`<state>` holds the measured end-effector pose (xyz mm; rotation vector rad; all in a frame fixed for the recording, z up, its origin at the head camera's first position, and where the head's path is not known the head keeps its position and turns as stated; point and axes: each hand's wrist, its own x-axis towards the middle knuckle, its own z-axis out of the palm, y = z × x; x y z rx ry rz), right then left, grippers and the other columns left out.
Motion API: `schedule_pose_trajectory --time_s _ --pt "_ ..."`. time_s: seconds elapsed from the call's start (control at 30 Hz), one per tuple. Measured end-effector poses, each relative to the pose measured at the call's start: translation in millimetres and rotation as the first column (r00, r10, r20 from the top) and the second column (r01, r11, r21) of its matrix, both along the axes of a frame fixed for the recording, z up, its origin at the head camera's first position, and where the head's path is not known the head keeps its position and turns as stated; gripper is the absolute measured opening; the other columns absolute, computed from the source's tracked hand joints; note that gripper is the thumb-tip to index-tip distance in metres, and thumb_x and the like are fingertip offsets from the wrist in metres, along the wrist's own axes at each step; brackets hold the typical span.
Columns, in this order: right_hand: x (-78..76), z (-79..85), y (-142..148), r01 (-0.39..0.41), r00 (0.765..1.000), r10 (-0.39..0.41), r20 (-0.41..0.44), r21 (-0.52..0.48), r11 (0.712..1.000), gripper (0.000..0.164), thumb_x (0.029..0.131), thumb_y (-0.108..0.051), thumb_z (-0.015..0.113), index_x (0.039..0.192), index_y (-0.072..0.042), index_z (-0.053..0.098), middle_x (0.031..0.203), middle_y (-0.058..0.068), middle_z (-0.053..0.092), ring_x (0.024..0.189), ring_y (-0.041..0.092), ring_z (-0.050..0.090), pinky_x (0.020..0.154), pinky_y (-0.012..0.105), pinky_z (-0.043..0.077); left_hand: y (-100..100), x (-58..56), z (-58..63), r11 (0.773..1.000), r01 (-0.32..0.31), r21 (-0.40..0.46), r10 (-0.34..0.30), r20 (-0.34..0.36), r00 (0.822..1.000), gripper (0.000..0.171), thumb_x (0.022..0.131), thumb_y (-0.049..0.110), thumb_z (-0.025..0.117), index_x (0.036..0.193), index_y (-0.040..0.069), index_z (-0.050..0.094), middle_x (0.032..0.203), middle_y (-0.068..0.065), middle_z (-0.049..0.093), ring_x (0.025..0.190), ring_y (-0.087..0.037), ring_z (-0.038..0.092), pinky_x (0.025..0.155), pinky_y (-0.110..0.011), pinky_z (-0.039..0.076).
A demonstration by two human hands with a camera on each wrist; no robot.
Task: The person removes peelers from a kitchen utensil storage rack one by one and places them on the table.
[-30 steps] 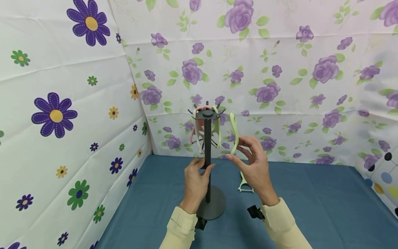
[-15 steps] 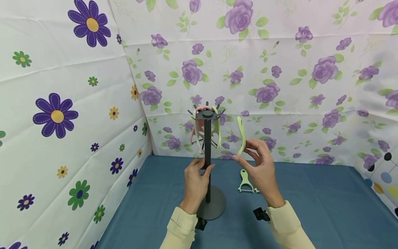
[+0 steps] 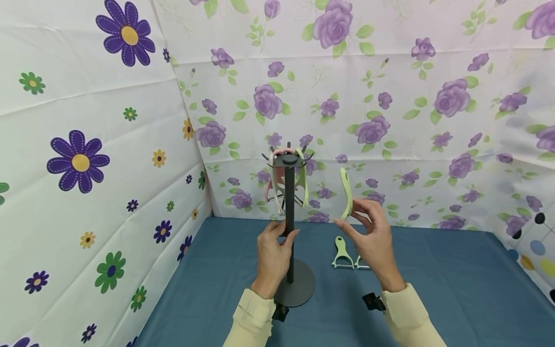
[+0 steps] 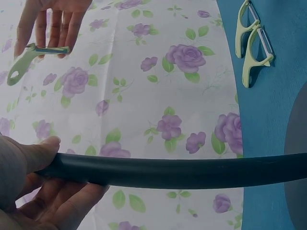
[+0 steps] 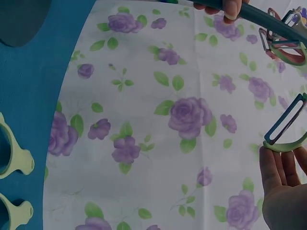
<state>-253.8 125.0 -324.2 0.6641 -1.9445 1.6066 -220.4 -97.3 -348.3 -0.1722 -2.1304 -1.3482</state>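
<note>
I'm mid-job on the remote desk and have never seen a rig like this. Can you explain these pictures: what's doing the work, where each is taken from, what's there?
There's no machine: the left grip and right grip are a person's bare hands. The large picture comes from a camera on the head, looking forward and down; the other two come from cameras on each wrist. In the left wrist picture the pole runs sideways, though it stands upright.

The left grip holds the dark stand by its pole; several peelers hang near its top. The right grip pinches a green peeler in the air. Two more green peelers lie on the blue surface.
</note>
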Motion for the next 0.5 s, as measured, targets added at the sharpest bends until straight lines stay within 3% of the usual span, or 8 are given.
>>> schedule_pose_trajectory --time_s 0.5 --pt "-2.5 -12.7 16.7 0.077 0.995 -0.080 0.058 0.050 0.996 0.052 0.089 -0.012 0.081 0.137 -0.016 0.062 0.126 0.004 0.055 0.115 0.012 0.058 0.103 0.020 0.054 1.1 -1.2 -0.7 1.000 -0.013 -0.012 0.013 -0.022 1.000 0.029 0.094 0.015 0.075 0.121 0.005 0.075 0.100 -0.008 0.069 0.089 -0.021 0.073 0.076 -0.028 0.065"
